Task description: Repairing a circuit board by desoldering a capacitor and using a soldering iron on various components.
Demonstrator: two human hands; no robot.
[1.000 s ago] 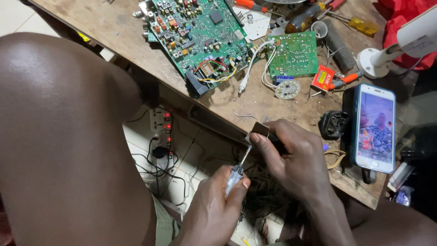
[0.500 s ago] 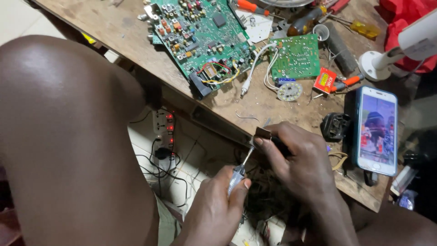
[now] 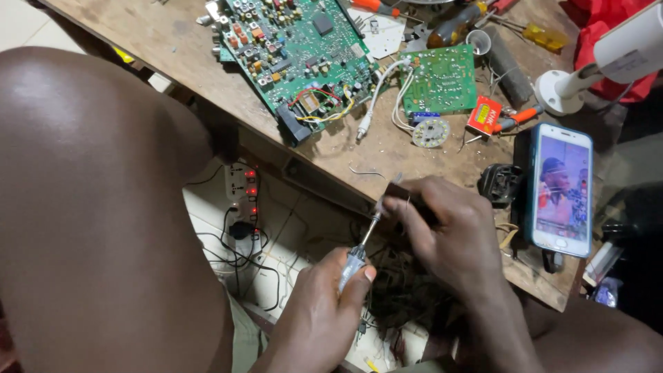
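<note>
Dark part, perhaps; one screwdriver.

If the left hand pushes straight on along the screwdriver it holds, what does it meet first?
Most likely the small dark part pinched by the right hand: the left hand aims the screwdriver up at it, the tip apparently touching. Depth is unclear.

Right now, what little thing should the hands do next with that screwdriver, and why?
Probably a slow turn of the screwdriver while holding steady. The left hand grips its handle, and the tip already seems to meet the small dark part that the right hand pinches at the edge of the wooden table. Whether the tip sits in a screw is too small to tell.
</note>
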